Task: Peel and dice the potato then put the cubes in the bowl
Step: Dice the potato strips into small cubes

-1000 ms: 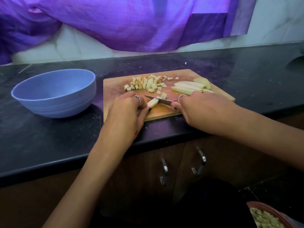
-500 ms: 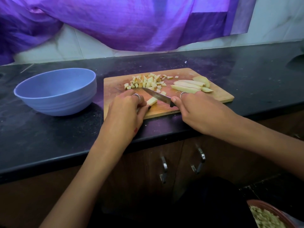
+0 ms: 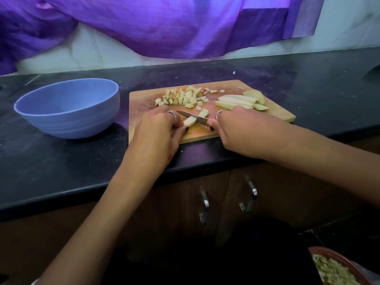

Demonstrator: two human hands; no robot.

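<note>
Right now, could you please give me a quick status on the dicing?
Left hand holds potato strip. Right hand grips knife, cutting. Blue bowl empty.

knife now down through potato strip

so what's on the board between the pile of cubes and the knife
In the head view, a few loose cubes lie on the cutting board between the pile of cubes and the knife; otherwise bare wood.
</note>
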